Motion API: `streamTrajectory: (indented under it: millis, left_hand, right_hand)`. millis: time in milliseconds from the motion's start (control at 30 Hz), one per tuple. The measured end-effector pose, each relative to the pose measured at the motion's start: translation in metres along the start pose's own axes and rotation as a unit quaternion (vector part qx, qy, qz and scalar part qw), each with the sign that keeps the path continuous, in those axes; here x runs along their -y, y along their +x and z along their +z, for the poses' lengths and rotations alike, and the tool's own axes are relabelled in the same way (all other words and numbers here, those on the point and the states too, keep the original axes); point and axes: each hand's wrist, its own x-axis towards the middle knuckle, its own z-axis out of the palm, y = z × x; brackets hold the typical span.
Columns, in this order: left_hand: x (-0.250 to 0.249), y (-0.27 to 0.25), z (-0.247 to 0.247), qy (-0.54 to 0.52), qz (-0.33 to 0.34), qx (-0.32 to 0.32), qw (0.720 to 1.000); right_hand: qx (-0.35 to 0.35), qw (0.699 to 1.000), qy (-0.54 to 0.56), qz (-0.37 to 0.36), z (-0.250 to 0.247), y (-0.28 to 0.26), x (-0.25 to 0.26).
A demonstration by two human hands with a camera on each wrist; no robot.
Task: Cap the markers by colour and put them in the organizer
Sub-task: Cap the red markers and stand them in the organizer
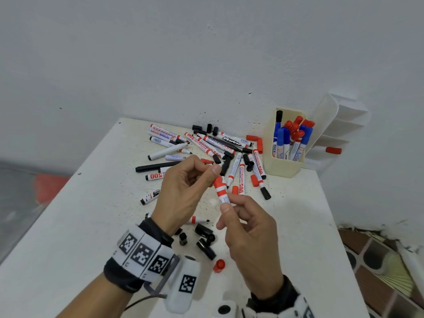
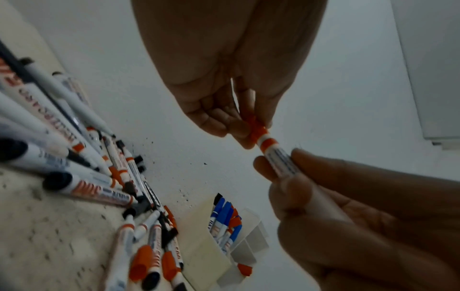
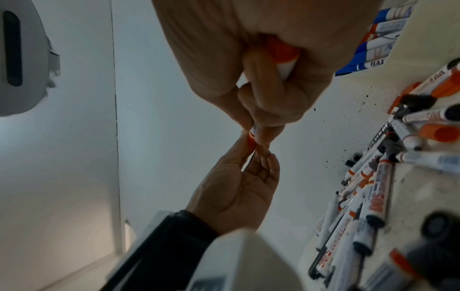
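Observation:
I hold a red whiteboard marker [image 1: 222, 193] above the table between both hands. My right hand [image 1: 247, 228] grips its white barrel [image 2: 280, 161] from below. My left hand [image 1: 192, 180] pinches the red cap [image 2: 256, 128] seated on the marker's upper end; the same cap [image 3: 251, 140] shows between the fingertips in the right wrist view. The cream organizer [image 1: 283, 166] stands at the back right and holds capped blue and red markers [image 1: 291, 138]. A heap of loose markers and caps [image 1: 206, 145] lies behind my hands.
Several black caps [image 1: 205, 239] and one red cap [image 1: 219, 265] lie on the white table [image 1: 68, 237] near my wrists. A white tiered rack [image 1: 339, 125] with a red cap [image 1: 333, 150] stands right of the organizer. The table's right edge drops to a tiled floor [image 1: 378, 260].

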Motion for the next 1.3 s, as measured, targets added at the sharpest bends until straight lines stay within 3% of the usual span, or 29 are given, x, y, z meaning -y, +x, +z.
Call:
streamTrajectory:
  millis: [133, 233, 367, 600, 1033, 1300]
  left_hand:
    - [0.004, 0.000, -0.008, 0.039, -0.023, 0.094, 0.995]
    - [0.012, -0.003, -0.026, 0.014, -0.055, 0.044, 0.997]
    - [0.039, -0.012, -0.065, -0.020, -0.113, -0.006, 0.993]
    - [0.066, -0.032, -0.099, -0.130, -0.167, -0.042, 0.976]
    - [0.077, -0.035, -0.108, -0.347, -0.206, -0.091, 0.911]
    - [0.077, -0.037, -0.108, -0.381, -0.202, -0.084, 0.898]
  right_hand:
    - [0.006, 0.997, -0.061, -0.037, -0.016, 0.022, 0.003]
    - [-0.012, 0.992, -0.110, -0.065, -0.038, 0.050, 0.012]
    - [-0.112, 0.981, -0.113, -0.110, -0.082, 0.106, 0.026]
    - [-0.269, 0.914, -0.244, -0.182, -0.123, 0.202, 0.038]
    - [-0.268, 0.894, -0.267, -0.242, -0.119, 0.242, 0.028]
    - [-0.281, 0.880, -0.287, -0.254, -0.125, 0.239, 0.027]
